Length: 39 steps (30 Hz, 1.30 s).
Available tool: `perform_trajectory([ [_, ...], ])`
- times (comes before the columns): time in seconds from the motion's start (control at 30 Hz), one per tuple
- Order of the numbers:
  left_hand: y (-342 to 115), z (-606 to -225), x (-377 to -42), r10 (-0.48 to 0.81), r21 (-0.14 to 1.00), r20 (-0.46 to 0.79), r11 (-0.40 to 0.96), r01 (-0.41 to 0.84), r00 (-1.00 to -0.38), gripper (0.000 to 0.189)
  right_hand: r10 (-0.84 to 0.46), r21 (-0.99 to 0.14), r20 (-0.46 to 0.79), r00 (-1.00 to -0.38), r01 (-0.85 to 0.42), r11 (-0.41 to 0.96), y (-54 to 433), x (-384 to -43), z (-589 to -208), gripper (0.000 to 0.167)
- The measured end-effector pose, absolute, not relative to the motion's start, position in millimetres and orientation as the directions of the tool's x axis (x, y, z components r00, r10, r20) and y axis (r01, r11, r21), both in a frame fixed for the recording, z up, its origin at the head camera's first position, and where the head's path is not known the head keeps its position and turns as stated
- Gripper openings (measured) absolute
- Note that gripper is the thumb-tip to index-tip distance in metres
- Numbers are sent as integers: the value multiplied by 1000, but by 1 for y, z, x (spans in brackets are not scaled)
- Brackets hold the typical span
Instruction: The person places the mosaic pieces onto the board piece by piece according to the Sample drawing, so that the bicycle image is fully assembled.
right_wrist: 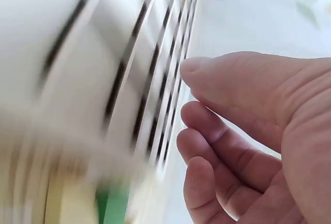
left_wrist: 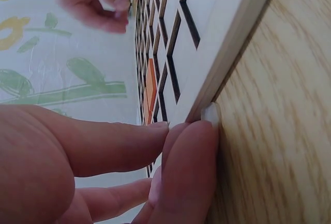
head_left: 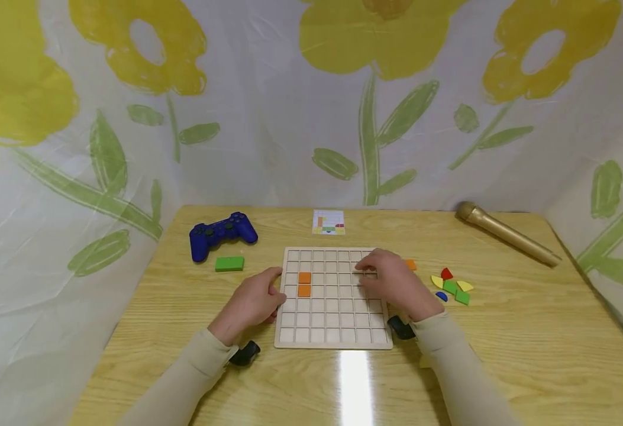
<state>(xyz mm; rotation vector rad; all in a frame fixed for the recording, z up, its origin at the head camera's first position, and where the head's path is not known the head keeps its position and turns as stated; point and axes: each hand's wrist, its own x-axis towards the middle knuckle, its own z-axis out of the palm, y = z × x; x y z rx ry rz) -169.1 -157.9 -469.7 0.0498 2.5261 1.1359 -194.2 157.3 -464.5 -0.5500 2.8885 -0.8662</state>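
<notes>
A pale wooden grid board [head_left: 316, 343] lies on the table, with two orange square tiles [head_left: 304, 284] in neighbouring cells on its left side. At the board's left edge my left hand [head_left: 252, 299] pinches the rim; the left wrist view shows the fingertips [left_wrist: 189, 146] against the side and top. My right hand [head_left: 391, 281] hovers over the board's right part, its thumb apart from the loosely bent fingers [right_wrist: 199, 141] and nothing between them. Just beyond that hand, part of an orange piece [head_left: 410, 264] shows on the table.
Right of the board lie small coloured pieces [head_left: 449, 287] in red, yellow, green and blue. A gold microphone [head_left: 508, 235] rests at the back right. A pattern card [head_left: 329, 222] lies behind the board. At left are a blue game controller [head_left: 223, 234] and a green block [head_left: 229, 264].
</notes>
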Motion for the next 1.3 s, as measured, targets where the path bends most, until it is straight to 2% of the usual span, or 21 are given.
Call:
perform_trajectory([
  [0.2,-157,-468,-170,180,732,-328,669,-129,-927,71,-259,-544,19,-966,-227,808,209,-195,-465,26],
  [0.47,-159,-468,-171,177,739,-319,661,-128,-931,71,-241,-517,41,-970,-227,825,242,-202,-465,31],
  [1.3,-159,-471,-170,195,751,-302,651,-107,-933,68,-250,-464,47,-967,-243,852,244,-205,-473,22],
])
